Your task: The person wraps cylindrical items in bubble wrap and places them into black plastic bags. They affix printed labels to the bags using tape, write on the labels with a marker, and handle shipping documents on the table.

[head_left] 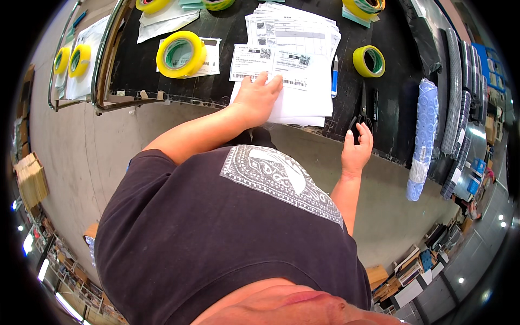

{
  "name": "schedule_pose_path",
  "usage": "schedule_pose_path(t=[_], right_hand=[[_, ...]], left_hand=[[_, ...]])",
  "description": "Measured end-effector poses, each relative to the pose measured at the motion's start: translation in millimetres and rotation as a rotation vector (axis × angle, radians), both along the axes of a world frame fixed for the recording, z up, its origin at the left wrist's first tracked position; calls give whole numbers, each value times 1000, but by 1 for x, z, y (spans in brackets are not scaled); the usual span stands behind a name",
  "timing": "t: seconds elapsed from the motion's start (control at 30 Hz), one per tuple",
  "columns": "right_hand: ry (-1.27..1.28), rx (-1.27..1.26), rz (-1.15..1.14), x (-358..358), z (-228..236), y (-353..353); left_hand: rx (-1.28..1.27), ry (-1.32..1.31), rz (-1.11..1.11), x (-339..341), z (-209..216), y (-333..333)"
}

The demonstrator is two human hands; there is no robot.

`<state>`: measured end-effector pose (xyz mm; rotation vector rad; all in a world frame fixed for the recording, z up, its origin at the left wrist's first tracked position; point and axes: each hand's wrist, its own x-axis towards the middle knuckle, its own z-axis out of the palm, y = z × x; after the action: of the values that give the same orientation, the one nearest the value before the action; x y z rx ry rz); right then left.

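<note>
My left hand lies palm down with its fingers stretched out on the lower edge of a printed label sheet. That sheet rests on a stack of printed papers, with blank white sheets showing below it at the table's near edge. My right hand is at the near edge farther right, thumb and fingers apart. Its fingertips are by the handles of black scissors; whether they touch cannot be told. A blue pen lies along the papers' right side, and a black pen beside the scissors.
Yellow tape rolls lie on the black table, one of them right of the papers. A blue wrapped roll and several grey rolls line the right end. At left stands a metal-framed rack with more tape.
</note>
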<state>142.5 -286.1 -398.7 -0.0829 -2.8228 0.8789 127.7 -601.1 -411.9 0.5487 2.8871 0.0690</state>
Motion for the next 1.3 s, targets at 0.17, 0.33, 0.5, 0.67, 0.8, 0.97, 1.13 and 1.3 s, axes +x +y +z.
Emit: schedule_pose_path(t=[0.17, 0.33, 0.5, 0.67, 0.8, 0.97, 1.13, 1.3], right_hand=[[-14, 2, -7, 1, -1, 5], [-27, 19, -30, -1, 2, 16], [-58, 24, -46, -7, 4, 30], [-59, 26, -37, -13, 0, 39], [-39, 49, -2, -14, -3, 41], [13, 113, 8, -20, -7, 53], [9, 98, -68, -25, -2, 58], [24, 116, -48, -25, -2, 79]], left_hand=[[18, 12, -5, -2, -3, -1], [15, 27, -13, -2, -4, -2], [6, 15, -14, -3, -1, -2], [29, 47, -10, 1, -7, -4], [23, 46, -6, 2, -4, -4], [-5, 33, -15, 0, -5, -1], [122, 158, -36, 1, -7, -7], [128, 103, -21, -1, -6, -9]])
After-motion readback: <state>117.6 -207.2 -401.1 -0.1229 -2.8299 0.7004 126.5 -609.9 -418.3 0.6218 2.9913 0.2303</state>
